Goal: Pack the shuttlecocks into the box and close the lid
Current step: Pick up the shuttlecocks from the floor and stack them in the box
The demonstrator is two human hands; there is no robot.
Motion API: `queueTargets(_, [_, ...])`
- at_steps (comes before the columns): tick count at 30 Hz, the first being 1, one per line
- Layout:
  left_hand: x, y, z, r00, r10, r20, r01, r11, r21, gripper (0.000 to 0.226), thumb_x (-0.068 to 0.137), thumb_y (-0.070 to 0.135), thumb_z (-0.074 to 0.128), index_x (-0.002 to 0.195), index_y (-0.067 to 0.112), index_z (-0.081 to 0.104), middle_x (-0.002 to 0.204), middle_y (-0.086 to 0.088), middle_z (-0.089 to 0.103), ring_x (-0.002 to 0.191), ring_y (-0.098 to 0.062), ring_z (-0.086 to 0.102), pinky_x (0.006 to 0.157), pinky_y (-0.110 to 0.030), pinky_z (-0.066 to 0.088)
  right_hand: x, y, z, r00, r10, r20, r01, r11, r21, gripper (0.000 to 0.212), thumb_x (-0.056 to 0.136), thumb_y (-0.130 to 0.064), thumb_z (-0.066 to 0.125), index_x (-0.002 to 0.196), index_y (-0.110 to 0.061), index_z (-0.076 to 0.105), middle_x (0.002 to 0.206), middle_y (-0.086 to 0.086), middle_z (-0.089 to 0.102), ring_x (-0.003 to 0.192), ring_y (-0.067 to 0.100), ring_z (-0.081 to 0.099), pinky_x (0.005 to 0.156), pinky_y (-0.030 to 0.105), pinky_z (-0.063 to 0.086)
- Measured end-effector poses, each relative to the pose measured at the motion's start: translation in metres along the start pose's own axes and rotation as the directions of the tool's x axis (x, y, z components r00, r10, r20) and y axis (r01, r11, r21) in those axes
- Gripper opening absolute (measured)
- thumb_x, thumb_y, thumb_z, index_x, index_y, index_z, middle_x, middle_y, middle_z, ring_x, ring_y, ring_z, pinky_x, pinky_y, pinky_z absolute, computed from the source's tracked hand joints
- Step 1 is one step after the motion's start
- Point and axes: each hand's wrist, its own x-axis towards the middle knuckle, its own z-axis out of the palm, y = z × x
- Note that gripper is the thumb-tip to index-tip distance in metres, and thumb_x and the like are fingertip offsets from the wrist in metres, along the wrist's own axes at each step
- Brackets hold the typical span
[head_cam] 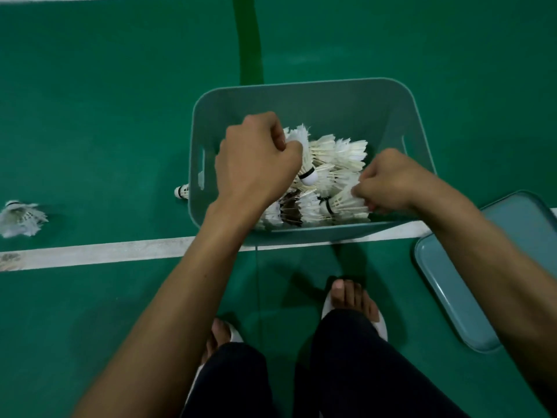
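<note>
While the heap of white feather shuttlecocks lies in the bottom of the teal box, mostly in its near half, both hands are down inside it. The left hand has its fingers curled round the feather skirt of a raised shuttlecock, whose white cork with a black band points down and toward the person, above the rest of the heap. The right hand is at the near right corner, its fingers bent downward and pinching the feathers of a side-lying shuttlecock on top of the heap.

The box stands open on the green floor, its near edge over a white line, and a slot handle shows in each short wall. The lid, of the same teal, lies flat on the floor to the right of the box, apart from it and partly hidden by the right forearm.

Two more lie outside the box. A stray shuttlecock is just beside the left wall, only its cork end showing. A far shuttlecock rests well apart to the left, on the far side of the white line. A darker green stripe runs away from the box's far wall. On the near side of the line stand the person's feet in white sandals, below dark trousers.
</note>
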Motion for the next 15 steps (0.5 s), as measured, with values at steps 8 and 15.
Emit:
queueTargets(8, [0.007, -0.013, 0.000, 0.998, -0.058, -0.016, 0.057, 0.997, -0.054, 0.014, 0.076, 0.028, 0.060, 0.069, 0.017, 0.062, 0.063, 0.000, 0.064, 0.063, -0.023, 0.061, 0.061, -0.038, 0.053, 0.012, -0.003, 0.012, 0.978, -0.011, 0.207, -0.043, 0.967, 0.253, 0.023, 0.094, 0.002, 0.068, 0.073, 0.000, 0.058, 0.069, 0.018, 0.059, 0.065, 0.029, 0.063, 0.060, 0.033, 0.058])
queueTargets(15, [0.010, -0.012, 0.003, 0.997, -0.080, 0.015, 0.082, 0.990, -0.114, 0.012, 0.075, 0.024, 0.061, 0.071, 0.013, 0.065, 0.065, -0.005, 0.065, 0.059, -0.018, 0.054, 0.058, -0.036, 0.050, 0.021, -0.004, 0.014, 0.984, -0.009, 0.181, -0.016, 0.991, 0.136, 0.012, 0.089, -0.001, 0.075, 0.096, 0.008, 0.074, 0.085, 0.025, 0.076, 0.075, 0.031, 0.076, 0.081, 0.042, 0.064])
